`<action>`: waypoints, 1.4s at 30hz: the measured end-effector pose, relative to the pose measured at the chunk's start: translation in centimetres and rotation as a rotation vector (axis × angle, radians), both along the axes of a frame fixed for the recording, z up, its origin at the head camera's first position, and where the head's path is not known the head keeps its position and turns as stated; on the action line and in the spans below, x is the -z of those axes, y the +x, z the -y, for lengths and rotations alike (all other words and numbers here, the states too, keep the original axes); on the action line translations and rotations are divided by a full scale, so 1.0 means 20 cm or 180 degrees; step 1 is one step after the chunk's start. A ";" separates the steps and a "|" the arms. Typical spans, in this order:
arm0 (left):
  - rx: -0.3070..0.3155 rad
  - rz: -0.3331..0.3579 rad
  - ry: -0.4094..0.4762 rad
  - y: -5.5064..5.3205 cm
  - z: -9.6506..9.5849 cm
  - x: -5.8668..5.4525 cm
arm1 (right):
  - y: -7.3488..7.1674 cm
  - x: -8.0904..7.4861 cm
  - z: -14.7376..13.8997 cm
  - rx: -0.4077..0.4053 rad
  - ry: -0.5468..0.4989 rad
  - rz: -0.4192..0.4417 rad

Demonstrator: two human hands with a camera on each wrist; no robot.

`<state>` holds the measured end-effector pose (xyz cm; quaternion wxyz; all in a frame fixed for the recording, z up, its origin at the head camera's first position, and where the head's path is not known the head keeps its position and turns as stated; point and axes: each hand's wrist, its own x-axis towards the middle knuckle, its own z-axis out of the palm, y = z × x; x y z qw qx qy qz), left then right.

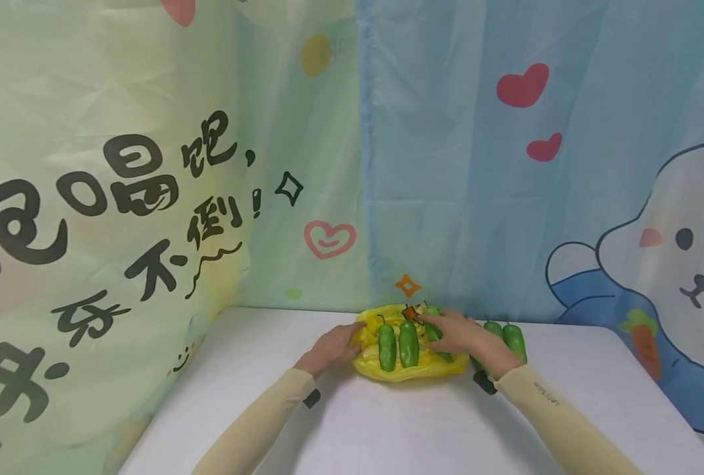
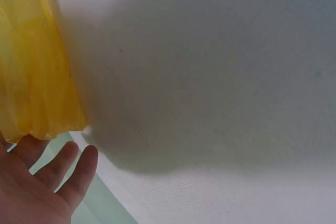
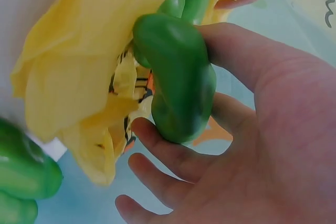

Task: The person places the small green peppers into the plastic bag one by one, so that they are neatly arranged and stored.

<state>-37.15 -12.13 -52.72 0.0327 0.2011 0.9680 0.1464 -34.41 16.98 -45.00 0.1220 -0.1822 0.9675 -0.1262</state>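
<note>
A yellow plastic bag [image 1: 399, 377] lies spread on the white table, with two green peppers [image 1: 387, 348] side by side in its opening. My left hand [image 1: 330, 347] holds the bag's left edge; the left wrist view shows its other fingers [image 2: 81, 174] spread below the yellow plastic. Over the bag's right side, my right hand [image 1: 461, 333] grips another green pepper [image 3: 176, 85] between thumb and fingers. In the right wrist view this pepper is beside the bag's raised edge [image 3: 73, 45]. Part of it is hidden by the hand in the head view.
More green peppers [image 1: 514, 342] lie on the table right of the bag, partly behind my right forearm. A printed curtain [image 1: 423, 165] hangs behind the white table [image 1: 375, 429]. Small black devices [image 1: 485, 382] are at both wrists.
</note>
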 end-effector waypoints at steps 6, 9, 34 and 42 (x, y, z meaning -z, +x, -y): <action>0.0032 -0.0039 0.0020 0.01 0.00 0.00 | 0.00 0.04 0.05 0.0007 -0.0066 -0.0003; 0.0028 -0.0020 0.0030 0.01 -0.01 0.00 | -0.01 0.06 0.06 0.0057 -0.0082 0.0021; -0.0027 0.0009 0.0007 0.00 0.00 0.00 | -0.06 0.22 0.07 0.0221 -0.0062 0.0021; -0.0044 0.0046 0.0027 0.00 0.00 0.00 | -0.06 0.23 0.07 0.0236 -0.0075 0.0048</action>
